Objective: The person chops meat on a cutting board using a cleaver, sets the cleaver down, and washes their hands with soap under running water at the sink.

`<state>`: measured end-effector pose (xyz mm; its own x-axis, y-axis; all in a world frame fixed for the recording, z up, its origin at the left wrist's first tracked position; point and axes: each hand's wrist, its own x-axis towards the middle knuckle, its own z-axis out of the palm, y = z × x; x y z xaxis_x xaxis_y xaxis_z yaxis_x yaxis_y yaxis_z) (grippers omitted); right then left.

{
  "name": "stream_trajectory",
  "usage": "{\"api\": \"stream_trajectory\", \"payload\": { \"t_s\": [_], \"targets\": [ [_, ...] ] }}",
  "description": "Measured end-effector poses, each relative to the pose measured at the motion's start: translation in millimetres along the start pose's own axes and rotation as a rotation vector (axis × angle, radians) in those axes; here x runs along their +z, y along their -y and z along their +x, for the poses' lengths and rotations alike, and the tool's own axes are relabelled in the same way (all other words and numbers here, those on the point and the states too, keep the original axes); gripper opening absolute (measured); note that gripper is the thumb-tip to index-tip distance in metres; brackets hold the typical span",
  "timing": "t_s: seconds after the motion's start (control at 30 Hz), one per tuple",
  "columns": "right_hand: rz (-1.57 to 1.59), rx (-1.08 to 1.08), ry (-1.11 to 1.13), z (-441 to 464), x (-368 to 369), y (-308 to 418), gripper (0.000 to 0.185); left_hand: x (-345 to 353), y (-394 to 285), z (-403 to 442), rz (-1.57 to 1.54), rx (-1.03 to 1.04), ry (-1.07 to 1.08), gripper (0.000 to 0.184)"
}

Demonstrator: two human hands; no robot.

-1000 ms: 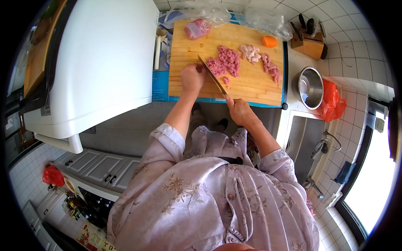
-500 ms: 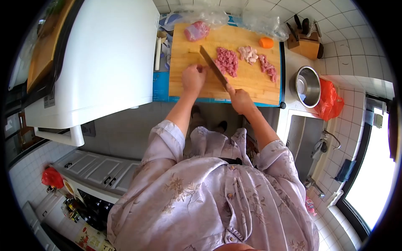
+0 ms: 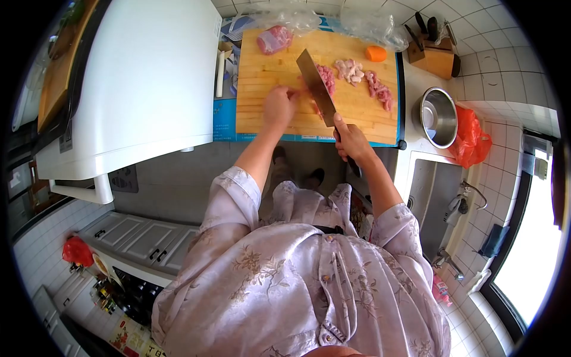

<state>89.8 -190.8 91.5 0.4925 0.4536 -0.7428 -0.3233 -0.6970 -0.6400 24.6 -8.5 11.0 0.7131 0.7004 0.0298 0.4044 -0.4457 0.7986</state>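
My right hand (image 3: 353, 144) is wrapped round the black handle of a cleaver (image 3: 317, 86). Its broad blade is turned with the flat side partly up, over the diced pink meat (image 3: 326, 76), and hides some of it. My left hand (image 3: 279, 108) is closed, fingers curled in, left of the blade above the wooden cutting board (image 3: 253, 77); its fingertips are blurred and whatever they hold cannot be made out. Pale chopped pieces (image 3: 349, 71) and a row of meat strips (image 3: 379, 90) lie further right. A larger meat piece (image 3: 275, 40) sits at the board's back left.
An orange carrot piece (image 3: 375, 54) rests at the back right of the board, before crumpled clear plastic (image 3: 375, 28). Right of it stand a knife block (image 3: 432, 59), a steel bowl (image 3: 439, 118), a red bag (image 3: 471, 138) and the sink (image 3: 437, 190). A white appliance (image 3: 148, 77) borders the left.
My right hand has moved down and right, and the cleaver has swung over the diced meat with its flat turned more into view. My left hand has shifted slightly right, towards the blade.
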Motion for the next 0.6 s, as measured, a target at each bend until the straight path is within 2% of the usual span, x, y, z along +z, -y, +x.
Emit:
{"api": "stream_trajectory", "payload": {
  "t_s": [0.13,0.2,0.33,0.4,0.43,0.5,0.53,0.6],
  "targets": [
    [0.160,-0.014,0.046,-3,-6,2,0.060,-4,2,7,0.083,-0.093,0.070,0.010],
    [0.214,-0.007,0.062,-3,-9,4,0.060,-5,2,5,0.124,0.101,0.004,0.010],
    [0.372,0.032,0.101,-1,-13,11,0.058,-6,-11,-3,0.093,0.149,-0.037,0.017],
    [0.443,0.043,0.126,1,-13,12,0.057,-10,-24,-11,0.110,0.474,-0.161,0.030],
    [0.514,0.053,0.151,3,-13,13,0.056,-10,-29,-17,0.109,0.473,-0.162,0.030],
    [0.562,0.049,0.160,6,-11,17,0.056,-7,-40,-29,0.216,0.640,-0.054,0.042],
    [0.611,0.045,0.170,7,-11,19,0.056,-3,-42,-36,0.215,0.639,-0.054,0.042],
    [0.647,0.053,0.182,10,-11,22,0.056,3,-43,-45,0.385,0.646,0.077,0.047]
  ]
}}
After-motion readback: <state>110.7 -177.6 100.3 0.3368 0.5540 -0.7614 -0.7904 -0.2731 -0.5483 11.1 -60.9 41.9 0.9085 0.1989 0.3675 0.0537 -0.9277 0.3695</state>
